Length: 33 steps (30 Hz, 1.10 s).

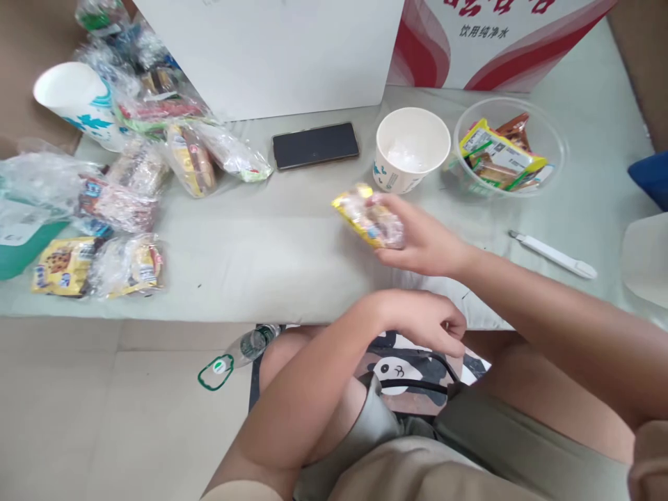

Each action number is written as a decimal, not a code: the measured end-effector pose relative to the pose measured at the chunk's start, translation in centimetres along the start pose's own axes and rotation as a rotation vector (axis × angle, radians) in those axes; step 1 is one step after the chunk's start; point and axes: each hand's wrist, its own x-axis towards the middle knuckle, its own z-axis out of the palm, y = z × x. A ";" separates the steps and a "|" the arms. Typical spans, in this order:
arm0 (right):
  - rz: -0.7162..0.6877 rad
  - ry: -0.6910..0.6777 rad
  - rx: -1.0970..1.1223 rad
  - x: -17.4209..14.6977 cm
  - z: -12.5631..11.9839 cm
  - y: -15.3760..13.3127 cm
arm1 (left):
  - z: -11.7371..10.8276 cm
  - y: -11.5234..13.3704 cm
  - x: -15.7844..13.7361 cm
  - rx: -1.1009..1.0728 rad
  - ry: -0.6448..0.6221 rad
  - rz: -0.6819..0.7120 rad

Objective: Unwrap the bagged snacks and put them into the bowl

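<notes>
A small snack packet (368, 216) with yellow edges, wrapped in clear film, is pinched in my right hand (425, 236) above the table. Its print is blurred. Just behind that hand stands a white paper cup (411, 149) with crumpled clear plastic inside. My left hand (425, 320) hangs at the table's front edge, over my lap. Its fingers are curled and nothing shows in them. To the right of the cup, a clear round plastic bowl (561, 156) holds several snack packets (504, 156). A white utility knife (556, 256) lies in front of the bowl.
A black phone (316, 146) lies before white boxes (292, 56). Several wrapped snacks (117, 198) crowd the table's left side, around a tilted paper cup (78, 101). A white container (647, 257) is at the right edge. On the floor lies a plastic bottle (250, 346).
</notes>
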 end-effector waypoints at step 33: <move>0.268 0.504 0.567 -9.8 -1.7 6.6 | -0.6 -2.4 4.4 -0.470 0.831 0.145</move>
